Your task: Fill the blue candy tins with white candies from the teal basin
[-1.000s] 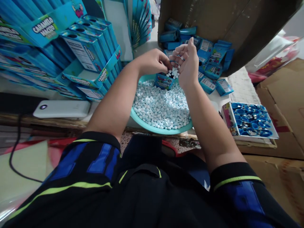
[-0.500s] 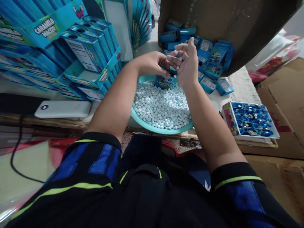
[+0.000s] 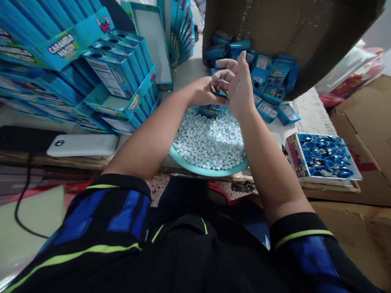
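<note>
A small blue candy box [image 3: 210, 110] stands upright among white and pale-blue candies [image 3: 210, 142], in a turquoise basin [image 3: 210, 171]. My left hand [image 3: 204, 91] is closed round the upper part of this box. Right beside it, at the box top, my right hand [image 3: 238, 87] is held up with its fingers apart and curved, the palm towards the left hand. The fingers of both hands hide most of the box's top, so I cannot tell how much it contains.
Stacked blue boxes in display trays [image 3: 119, 103] fill the left. A white power bank [image 3: 82, 145] lies near the front edge. Behind, a large cardboard box [image 3: 275, 28] holds several filled blue boxes [image 3: 279, 71]. A carton of blue-rimmed pieces [image 3: 325, 156] sits on the right.
My right hand has come lower and closer to the left hand over the box top. Loose candies seen at its fingers before no longer show. The box stays in the basin.
</note>
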A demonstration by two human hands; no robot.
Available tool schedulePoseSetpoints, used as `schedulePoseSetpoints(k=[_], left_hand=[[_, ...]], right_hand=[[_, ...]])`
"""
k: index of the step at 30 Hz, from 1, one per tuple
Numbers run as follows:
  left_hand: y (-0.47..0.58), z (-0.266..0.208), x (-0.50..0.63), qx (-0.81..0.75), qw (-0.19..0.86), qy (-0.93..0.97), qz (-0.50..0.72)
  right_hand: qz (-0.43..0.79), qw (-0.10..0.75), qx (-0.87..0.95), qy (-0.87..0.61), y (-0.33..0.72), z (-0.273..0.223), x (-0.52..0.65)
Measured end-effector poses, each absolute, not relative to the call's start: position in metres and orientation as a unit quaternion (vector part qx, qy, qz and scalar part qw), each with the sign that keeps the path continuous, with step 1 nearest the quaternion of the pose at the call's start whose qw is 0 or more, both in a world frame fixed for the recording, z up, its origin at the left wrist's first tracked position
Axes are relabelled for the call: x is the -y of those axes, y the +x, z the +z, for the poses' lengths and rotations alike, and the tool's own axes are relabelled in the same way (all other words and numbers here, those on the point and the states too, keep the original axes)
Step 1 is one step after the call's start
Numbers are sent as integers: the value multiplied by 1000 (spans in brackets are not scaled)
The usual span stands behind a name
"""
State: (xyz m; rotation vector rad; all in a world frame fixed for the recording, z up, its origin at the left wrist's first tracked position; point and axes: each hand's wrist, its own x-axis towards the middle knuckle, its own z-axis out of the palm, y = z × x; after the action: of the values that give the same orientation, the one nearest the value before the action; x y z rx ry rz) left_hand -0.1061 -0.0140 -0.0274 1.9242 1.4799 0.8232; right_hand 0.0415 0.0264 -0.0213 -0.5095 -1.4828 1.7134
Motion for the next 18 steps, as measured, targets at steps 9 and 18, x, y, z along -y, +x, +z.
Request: schedulePoseSetpoints(k=[9,18], left_hand=[[-118,-30,11,-633,317,633,312],[-120,-25,16,-608,218,724,244]], right_hand=[[498,391,676,-377,41,-47,-60],[321,147,821,-450,59,-51,-65]])
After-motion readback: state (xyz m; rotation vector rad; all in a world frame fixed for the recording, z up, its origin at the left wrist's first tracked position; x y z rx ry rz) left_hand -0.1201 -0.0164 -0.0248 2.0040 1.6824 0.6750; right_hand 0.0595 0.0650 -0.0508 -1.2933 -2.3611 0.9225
